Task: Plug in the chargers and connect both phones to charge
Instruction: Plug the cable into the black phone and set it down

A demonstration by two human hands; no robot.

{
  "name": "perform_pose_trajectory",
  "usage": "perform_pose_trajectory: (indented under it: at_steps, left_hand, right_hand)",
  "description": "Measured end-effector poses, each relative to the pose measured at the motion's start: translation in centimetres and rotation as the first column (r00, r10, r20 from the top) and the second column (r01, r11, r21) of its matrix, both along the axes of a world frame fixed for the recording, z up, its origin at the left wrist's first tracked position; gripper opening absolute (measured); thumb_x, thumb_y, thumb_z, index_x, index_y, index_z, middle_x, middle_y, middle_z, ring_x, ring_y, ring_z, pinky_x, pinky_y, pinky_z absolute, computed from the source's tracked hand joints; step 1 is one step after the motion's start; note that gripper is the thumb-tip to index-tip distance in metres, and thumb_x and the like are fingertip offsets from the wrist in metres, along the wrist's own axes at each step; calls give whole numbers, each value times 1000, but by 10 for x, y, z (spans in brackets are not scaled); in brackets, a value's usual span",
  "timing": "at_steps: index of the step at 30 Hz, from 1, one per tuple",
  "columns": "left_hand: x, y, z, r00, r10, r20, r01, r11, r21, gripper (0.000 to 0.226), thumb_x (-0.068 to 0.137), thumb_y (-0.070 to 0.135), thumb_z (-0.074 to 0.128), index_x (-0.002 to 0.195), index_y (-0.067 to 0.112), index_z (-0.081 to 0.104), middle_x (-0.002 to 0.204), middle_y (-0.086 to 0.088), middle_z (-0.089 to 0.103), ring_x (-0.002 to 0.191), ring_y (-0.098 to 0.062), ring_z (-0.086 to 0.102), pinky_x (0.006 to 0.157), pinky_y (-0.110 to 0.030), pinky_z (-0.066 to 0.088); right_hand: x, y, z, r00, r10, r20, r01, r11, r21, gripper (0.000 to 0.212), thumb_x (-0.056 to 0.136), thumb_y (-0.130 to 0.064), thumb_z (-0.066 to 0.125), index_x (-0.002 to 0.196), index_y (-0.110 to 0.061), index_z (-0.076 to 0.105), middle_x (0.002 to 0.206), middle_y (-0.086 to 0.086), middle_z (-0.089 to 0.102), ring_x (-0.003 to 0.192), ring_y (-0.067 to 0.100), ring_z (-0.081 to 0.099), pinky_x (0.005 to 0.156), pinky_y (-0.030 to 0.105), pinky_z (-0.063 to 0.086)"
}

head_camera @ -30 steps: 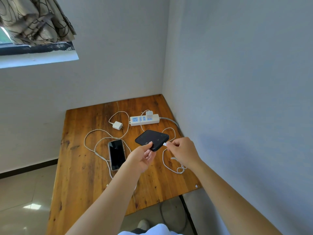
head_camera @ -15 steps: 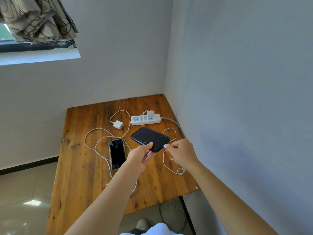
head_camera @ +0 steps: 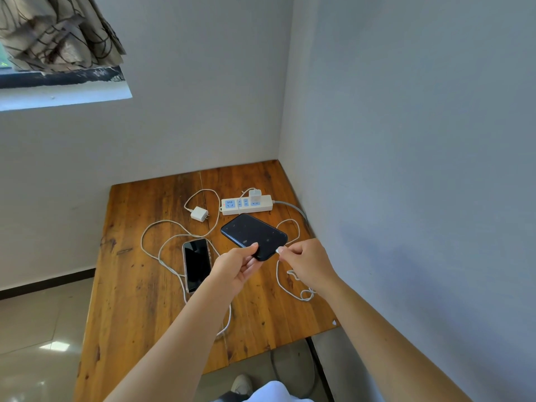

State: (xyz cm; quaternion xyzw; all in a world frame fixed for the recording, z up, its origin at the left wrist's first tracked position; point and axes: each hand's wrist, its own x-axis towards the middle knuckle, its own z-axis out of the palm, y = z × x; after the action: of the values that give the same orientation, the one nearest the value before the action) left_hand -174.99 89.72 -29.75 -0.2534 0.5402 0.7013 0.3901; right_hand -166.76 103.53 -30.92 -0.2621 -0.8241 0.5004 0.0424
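Observation:
My left hand [head_camera: 236, 266] holds a black phone [head_camera: 253, 235] by its near corner, lifted above the wooden table [head_camera: 139, 300]. My right hand [head_camera: 309, 264] pinches the white cable plug [head_camera: 280, 250] right at the phone's near edge; its cable [head_camera: 293, 288] loops over the table. A second phone [head_camera: 196, 264] with a dark screen lies flat to the left. One white charger [head_camera: 255, 195] sits in the white power strip [head_camera: 246, 204]. Another white charger [head_camera: 199, 213] lies loose on the table with its cable [head_camera: 156, 250] coiled around.
The table stands in a corner, with white walls behind and to the right. A window ledge [head_camera: 63, 97] and curtain [head_camera: 55, 33] are at the upper left. Tiled floor [head_camera: 37, 329] lies to the left, and a shoe [head_camera: 242, 384] shows below the table's near edge.
The black phone has turned in my left hand, its far end swinging left. My right hand has brought the plug from a small gap up to the phone's near edge.

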Motion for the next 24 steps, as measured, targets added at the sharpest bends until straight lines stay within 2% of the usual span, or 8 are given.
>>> perform_pose_trajectory:
  at_steps: [6, 10, 12, 14, 19, 24]
  left_hand:
    - [-9, -1, -4, 999, -33, -12, 33, 999, 16, 27, 81, 6, 70, 106, 1, 60, 82, -16, 72, 63, -20, 72, 48, -21, 56]
    - [-13, -1, -10, 997, -54, -60, 54, 999, -2, 32, 83, 10, 69, 113, 5, 59, 94, -15, 70, 74, -20, 70, 54, -23, 56]
    - [-14, 1, -13, 996, -52, -79, 52, 999, -1, 32, 85, 13, 67, 116, 8, 59, 101, -14, 69, 82, -21, 68, 58, -25, 54]
    - [-14, 2, -14, 995, -54, -87, 56, 998, 13, 31, 87, 14, 64, 118, 9, 58, 103, -13, 68, 87, -22, 66, 61, -26, 53]
    - [-16, 4, -20, 987, -112, -114, 117, 992, 43, 33, 90, 15, 60, 123, 10, 57, 111, -13, 67, 97, -24, 65, 64, -27, 53]
    - [-19, 8, -22, 987, -116, -112, 122, 992, 45, 29, 90, 14, 61, 118, 11, 57, 107, -13, 68, 93, -22, 65, 62, -26, 54]
  right_hand:
    - [2, 4, -6, 993, 112, 32, -110, 992, -66, 38, 91, -39, 57, 74, -7, 69, 65, 10, 64, 60, 14, 59, 60, 23, 50]
    - [2, 8, -10, 983, 172, 70, -160, 976, -148, 27, 91, -35, 58, 79, -14, 70, 66, -1, 64, 65, 11, 60, 65, 24, 51]
    - [1, 10, -13, 983, 170, 70, -156, 973, -171, 17, 91, -32, 58, 92, -19, 70, 72, -3, 66, 72, 13, 63, 68, 22, 53]
    - [2, 12, -15, 985, 162, 60, -149, 973, -179, 19, 92, -31, 59, 100, -19, 70, 74, -4, 66, 73, 13, 64, 67, 20, 53]
    - [3, 16, -15, 985, 163, 54, -150, 970, -193, 14, 91, -28, 61, 96, -24, 73, 78, 0, 71, 75, 17, 67, 69, 21, 57]
    - [4, 19, -17, 988, 146, 51, -131, 966, -224, 13, 90, -27, 62, 93, -26, 74, 79, 2, 72, 79, 20, 69, 73, 26, 58]
